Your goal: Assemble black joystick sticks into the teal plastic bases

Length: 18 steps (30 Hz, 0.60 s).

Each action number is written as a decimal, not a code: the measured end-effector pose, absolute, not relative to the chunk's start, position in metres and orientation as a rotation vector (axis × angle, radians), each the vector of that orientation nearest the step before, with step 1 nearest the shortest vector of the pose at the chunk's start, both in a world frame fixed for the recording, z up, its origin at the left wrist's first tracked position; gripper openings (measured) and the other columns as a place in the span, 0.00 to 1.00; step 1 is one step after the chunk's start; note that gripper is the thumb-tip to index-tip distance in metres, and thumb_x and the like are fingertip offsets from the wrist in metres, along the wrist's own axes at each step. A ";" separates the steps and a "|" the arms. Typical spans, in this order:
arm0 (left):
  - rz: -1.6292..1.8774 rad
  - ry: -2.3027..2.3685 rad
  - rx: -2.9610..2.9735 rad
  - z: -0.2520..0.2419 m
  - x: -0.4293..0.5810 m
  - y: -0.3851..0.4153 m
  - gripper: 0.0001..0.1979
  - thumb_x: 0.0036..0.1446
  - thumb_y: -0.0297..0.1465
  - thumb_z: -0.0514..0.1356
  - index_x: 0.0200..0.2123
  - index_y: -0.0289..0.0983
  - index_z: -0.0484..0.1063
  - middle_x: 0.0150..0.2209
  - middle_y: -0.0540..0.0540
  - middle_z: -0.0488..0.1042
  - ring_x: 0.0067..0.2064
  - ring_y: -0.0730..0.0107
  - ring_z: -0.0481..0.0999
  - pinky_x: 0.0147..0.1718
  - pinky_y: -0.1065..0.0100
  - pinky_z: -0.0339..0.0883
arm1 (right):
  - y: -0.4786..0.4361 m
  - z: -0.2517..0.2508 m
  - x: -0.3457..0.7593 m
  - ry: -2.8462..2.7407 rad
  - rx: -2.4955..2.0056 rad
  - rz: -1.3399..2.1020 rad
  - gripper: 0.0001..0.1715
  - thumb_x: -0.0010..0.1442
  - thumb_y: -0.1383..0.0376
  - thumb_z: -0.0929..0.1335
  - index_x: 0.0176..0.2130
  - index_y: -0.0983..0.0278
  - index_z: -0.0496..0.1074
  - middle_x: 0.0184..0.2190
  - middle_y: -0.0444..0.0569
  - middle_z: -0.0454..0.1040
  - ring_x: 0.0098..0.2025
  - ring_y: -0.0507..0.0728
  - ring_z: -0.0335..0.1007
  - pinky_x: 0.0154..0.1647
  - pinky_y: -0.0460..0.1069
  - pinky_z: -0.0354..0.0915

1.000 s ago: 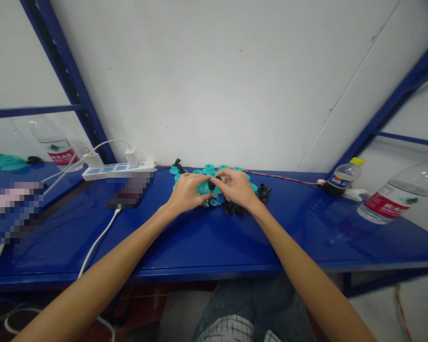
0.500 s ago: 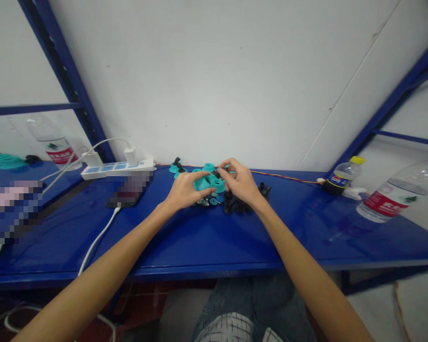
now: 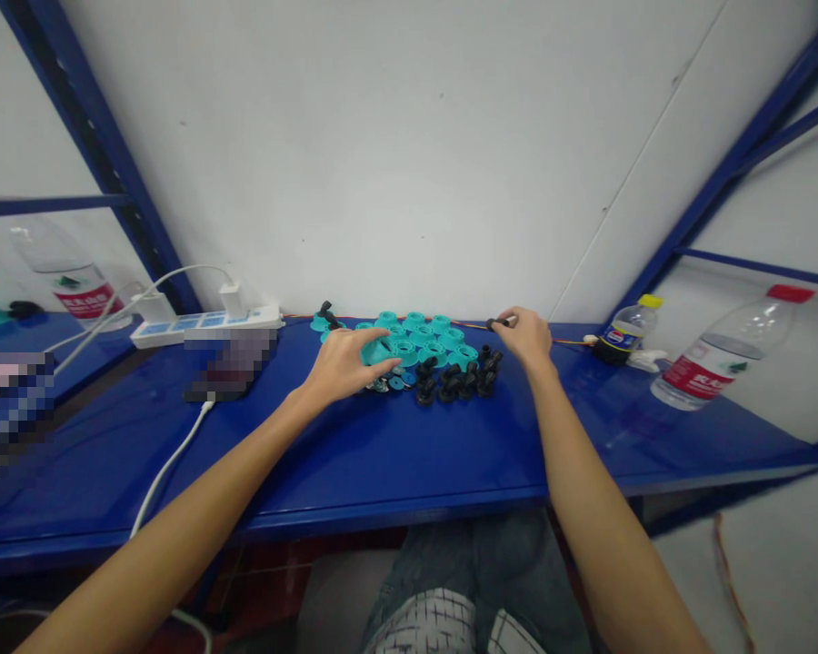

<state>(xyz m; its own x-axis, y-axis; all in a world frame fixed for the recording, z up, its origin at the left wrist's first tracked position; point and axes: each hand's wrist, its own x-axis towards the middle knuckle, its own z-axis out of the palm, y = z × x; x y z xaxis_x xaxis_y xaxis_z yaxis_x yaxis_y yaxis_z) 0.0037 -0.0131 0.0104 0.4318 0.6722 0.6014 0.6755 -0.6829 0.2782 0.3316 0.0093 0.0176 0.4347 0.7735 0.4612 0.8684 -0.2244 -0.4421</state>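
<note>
Teal flanged part [image 3: 374,351] sits grasped in the left hand [image 3: 344,365], left of black fittings [image 3: 458,381]; beyond them the right hand [image 3: 530,338] pinches a small black piece [image 3: 494,323]. Apparently separate handling; the next move calls for a steady left hold.

Single head-worn camera: faces forward, down across blue table [image 3: 382,454] toward white wall [image 3: 409,136]; table edge near.

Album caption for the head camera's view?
Left hand holds a turquoise part, right hand a black piece, above a blue table.
</note>
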 end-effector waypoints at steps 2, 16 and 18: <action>-1.112 -1.244 -2.651 0.011 0.003 -0.013 0.25 0.56 0.47 0.62 0.49 0.35 0.76 0.44 0.41 0.81 0.44 0.56 0.80 0.46 0.63 0.68 | 0.011 0.013 0.332 -1.385 -2.127 -0.125 0.16 0.53 0.57 0.70 0.42 0.57 0.79 0.40 0.52 0.80 0.43 0.62 0.74 0.40 0.52 0.65; -1.099 -1.196 -2.647 0.011 0.003 -0.013 0.25 0.56 0.47 0.62 0.49 0.34 0.77 0.45 0.40 0.81 0.46 0.53 0.80 0.47 0.60 0.68 | 0.013 0.006 0.341 -1.508 -2.321 0.058 0.20 0.58 0.55 0.67 0.46 0.59 0.80 0.45 0.57 0.79 0.51 0.65 0.74 0.50 0.54 0.67; -1.109 -1.203 -2.649 0.011 0.003 -0.013 0.25 0.56 0.47 0.61 0.49 0.35 0.77 0.44 0.40 0.81 0.45 0.54 0.80 0.46 0.61 0.68 | 0.011 0.008 0.342 -1.507 -2.323 0.043 0.22 0.60 0.54 0.65 0.47 0.60 0.80 0.46 0.58 0.79 0.51 0.65 0.74 0.50 0.55 0.66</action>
<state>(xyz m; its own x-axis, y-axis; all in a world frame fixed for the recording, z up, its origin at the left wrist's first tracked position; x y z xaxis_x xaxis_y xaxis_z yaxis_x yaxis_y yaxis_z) 0.0028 -0.0134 0.0114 0.4476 0.6474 0.6168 0.6675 -0.7009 0.2514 0.3415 0.0113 0.0075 0.4275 0.8873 0.1730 0.8760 -0.3594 -0.3216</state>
